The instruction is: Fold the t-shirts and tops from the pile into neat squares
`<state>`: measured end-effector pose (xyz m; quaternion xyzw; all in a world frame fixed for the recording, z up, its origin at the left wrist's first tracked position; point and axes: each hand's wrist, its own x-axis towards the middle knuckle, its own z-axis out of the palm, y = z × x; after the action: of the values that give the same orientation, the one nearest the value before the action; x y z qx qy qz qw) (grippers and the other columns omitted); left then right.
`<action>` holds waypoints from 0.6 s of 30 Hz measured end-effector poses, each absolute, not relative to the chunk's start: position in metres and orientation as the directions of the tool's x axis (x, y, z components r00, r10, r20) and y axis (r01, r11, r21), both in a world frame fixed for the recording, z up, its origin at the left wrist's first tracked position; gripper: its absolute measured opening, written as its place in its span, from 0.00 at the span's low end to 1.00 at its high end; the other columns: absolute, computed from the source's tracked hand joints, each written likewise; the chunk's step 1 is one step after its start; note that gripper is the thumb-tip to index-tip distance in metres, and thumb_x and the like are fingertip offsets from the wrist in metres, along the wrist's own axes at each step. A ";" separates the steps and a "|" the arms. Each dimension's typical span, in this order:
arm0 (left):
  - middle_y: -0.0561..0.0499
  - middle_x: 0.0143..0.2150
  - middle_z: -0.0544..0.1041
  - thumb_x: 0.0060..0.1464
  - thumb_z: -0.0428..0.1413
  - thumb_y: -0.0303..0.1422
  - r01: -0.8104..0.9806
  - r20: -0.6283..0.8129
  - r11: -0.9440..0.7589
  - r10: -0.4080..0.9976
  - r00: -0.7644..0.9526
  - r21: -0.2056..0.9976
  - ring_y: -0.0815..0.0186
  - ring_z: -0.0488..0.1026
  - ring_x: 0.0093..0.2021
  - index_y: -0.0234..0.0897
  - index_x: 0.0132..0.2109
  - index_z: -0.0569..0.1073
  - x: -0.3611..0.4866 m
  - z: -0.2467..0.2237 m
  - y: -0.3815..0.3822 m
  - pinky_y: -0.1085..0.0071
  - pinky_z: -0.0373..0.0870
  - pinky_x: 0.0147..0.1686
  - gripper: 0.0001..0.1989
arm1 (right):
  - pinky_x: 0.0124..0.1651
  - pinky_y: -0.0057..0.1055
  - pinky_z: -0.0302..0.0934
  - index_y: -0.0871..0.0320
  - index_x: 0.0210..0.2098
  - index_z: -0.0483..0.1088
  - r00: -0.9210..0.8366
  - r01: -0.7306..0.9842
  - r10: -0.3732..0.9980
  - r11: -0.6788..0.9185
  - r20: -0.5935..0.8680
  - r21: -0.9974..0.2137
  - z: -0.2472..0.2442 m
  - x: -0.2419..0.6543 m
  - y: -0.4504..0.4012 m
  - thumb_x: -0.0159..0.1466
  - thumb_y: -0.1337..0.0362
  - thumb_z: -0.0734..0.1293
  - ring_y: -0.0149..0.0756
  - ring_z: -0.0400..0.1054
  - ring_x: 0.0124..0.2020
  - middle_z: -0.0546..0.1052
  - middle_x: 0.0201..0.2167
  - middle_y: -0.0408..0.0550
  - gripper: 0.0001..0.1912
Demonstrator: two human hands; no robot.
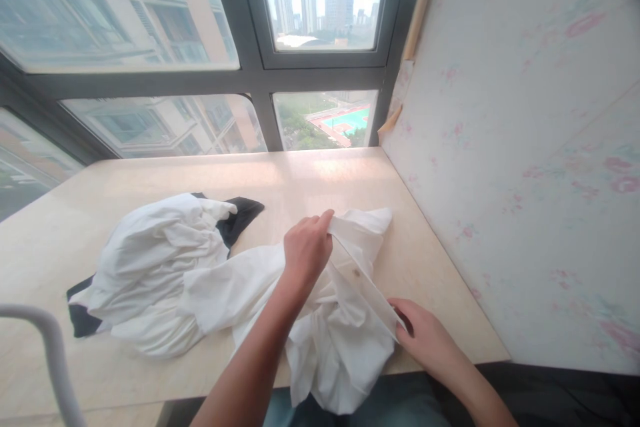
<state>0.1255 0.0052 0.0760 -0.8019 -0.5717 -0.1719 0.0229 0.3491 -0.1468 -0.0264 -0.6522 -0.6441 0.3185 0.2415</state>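
Observation:
A white garment (345,320), perhaps a shirt, lies bunched on the pale sill, its lower folds hanging over the front edge. My left hand (309,245) is closed on the far end of a straight edge band of it. Nearer the front right, my right hand (420,330) pinches the other end, so the band runs taut and slanting between both hands. A small brownish button or spot (357,273) shows on the cloth beside the band. One long white part stretches left and touches a second crumpled white cloth (155,267).
Black fabric (243,217) sticks out from beneath the left white cloth. The sill (320,177) meets dark-framed windows (320,80) behind and a flowered papered wall (510,147) at right. A curved white tube (47,340) rises at the lower left.

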 end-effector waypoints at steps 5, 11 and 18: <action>0.51 0.46 0.82 0.53 0.49 0.26 0.941 0.300 -0.139 0.953 0.042 0.309 0.56 0.76 0.46 0.49 0.53 0.77 0.082 0.094 0.012 0.65 0.66 0.40 0.24 | 0.48 0.38 0.67 0.54 0.48 0.75 0.101 0.588 0.992 -0.121 -0.075 -0.800 0.003 0.371 -0.123 0.61 0.64 0.59 0.44 0.74 0.46 0.80 0.45 0.49 0.19; 0.50 0.52 0.77 0.51 0.50 0.28 0.880 0.541 -0.235 0.841 -0.030 0.414 0.56 0.70 0.55 0.42 0.38 0.79 0.049 0.123 0.006 0.62 0.65 0.55 0.13 | 0.48 0.33 0.66 0.56 0.48 0.74 0.329 0.388 0.922 0.066 0.205 -0.920 0.058 0.364 -0.090 0.65 0.52 0.62 0.42 0.72 0.48 0.78 0.47 0.50 0.19; 0.52 0.34 0.78 0.54 0.46 0.36 0.701 0.384 -0.289 0.923 0.024 0.652 0.60 0.74 0.42 0.39 0.31 0.70 0.003 0.171 0.000 0.68 0.68 0.43 0.11 | 0.31 0.27 0.62 0.57 0.51 0.73 -0.059 0.418 0.990 0.139 0.126 -0.898 0.134 0.352 -0.062 0.62 0.47 0.65 0.37 0.71 0.32 0.77 0.28 0.44 0.25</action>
<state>0.0027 0.0002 0.1709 -0.7014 -0.5789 -0.3908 -0.1420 0.3523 -0.0618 0.1339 -0.5532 -0.6365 0.3529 0.4053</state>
